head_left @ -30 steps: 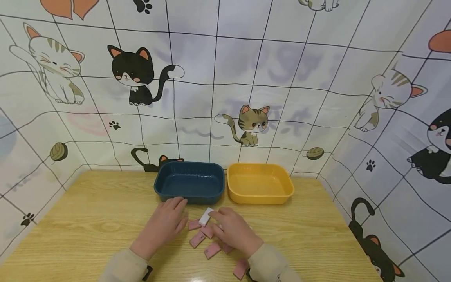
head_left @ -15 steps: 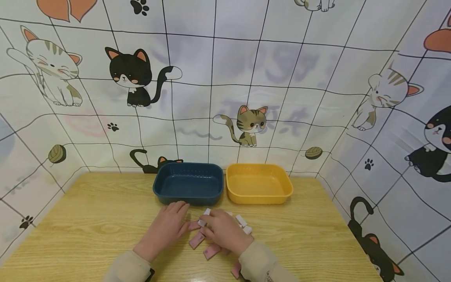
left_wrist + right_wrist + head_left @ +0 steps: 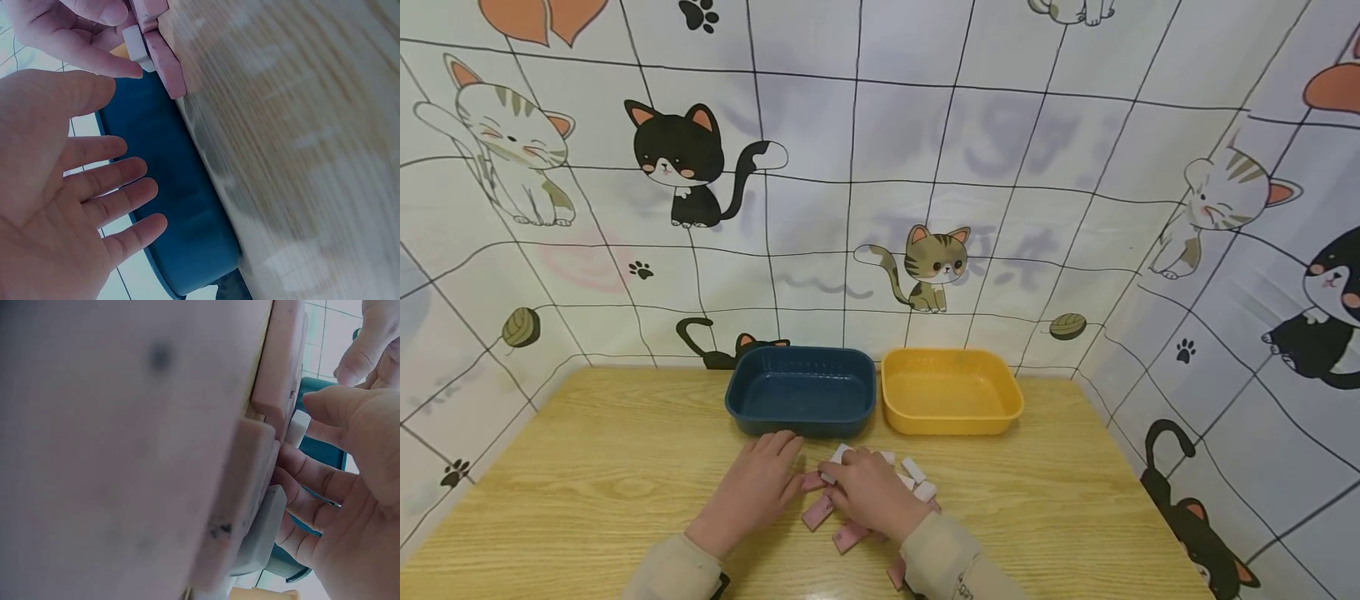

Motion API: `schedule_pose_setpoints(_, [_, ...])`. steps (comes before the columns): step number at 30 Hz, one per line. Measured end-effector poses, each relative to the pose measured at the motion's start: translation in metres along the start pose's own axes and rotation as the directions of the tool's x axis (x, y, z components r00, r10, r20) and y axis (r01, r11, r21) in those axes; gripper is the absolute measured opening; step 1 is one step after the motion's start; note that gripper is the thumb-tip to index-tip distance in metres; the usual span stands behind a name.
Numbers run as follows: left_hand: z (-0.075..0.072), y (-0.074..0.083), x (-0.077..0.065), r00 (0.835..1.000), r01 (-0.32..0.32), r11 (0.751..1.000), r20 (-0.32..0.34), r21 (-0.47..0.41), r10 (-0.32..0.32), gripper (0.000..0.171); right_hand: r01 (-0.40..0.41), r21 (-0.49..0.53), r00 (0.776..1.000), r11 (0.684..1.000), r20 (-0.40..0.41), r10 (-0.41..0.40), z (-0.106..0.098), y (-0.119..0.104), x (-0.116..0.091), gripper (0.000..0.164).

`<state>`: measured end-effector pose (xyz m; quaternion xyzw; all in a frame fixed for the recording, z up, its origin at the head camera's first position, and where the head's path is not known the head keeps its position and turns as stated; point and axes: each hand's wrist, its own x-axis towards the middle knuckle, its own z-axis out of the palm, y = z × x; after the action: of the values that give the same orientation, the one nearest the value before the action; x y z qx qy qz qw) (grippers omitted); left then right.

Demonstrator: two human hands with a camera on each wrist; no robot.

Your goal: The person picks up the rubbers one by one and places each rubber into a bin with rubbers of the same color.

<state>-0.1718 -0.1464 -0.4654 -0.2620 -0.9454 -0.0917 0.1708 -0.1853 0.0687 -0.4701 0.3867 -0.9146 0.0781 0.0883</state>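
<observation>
Small rectangular pink and white blocks lie in a loose pile in front of two basins. My right hand is over the pile, its thumb and index finger at a white block; the same white block shows by the fingertips in the right wrist view. The hand hides part of the pile. My left hand rests left of the pile, fingers relaxed and holding nothing, near a pink block. Other pink blocks lie closer to me, and white blocks lie right of the right hand.
A dark blue basin and a yellow basin stand side by side at the back of the wooden table. Behind them hangs a cat-printed cloth, which also covers the sides.
My right hand has shifted slightly left over the white block, uncovering white blocks on its right. The left hand stays almost in place. The basins have not moved on the table.
</observation>
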Motion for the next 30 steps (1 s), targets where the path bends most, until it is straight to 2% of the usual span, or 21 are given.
schedule_pose_setpoints(9, [0.0,0.0,-0.001,1.0,0.006,1.0,0.011,0.009,-0.006,0.041,0.01,0.01,0.996,1.0,-0.089,-0.009,0.0,0.001,-0.002,0.009])
schedule_pose_setpoints(14, [0.001,0.0,-0.001,1.0,0.006,1.0,0.02,0.007,-0.006,0.041,0.042,-0.013,0.987,0.999,-0.156,-0.043,-0.001,0.005,-0.004,0.011])
schedule_pose_setpoints(19, [0.001,0.001,-0.001,0.999,0.013,1.0,0.032,0.006,-0.013,0.042,0.064,-0.028,0.98,0.998,-0.187,-0.069,-0.004,0.009,-0.008,0.013])
schedule_pose_setpoints(30, [-0.004,0.009,0.0,1.0,0.012,1.0,0.029,-0.004,-0.012,0.04,0.046,0.047,0.968,0.998,-0.25,-0.033,-0.015,0.019,-0.022,0.014])
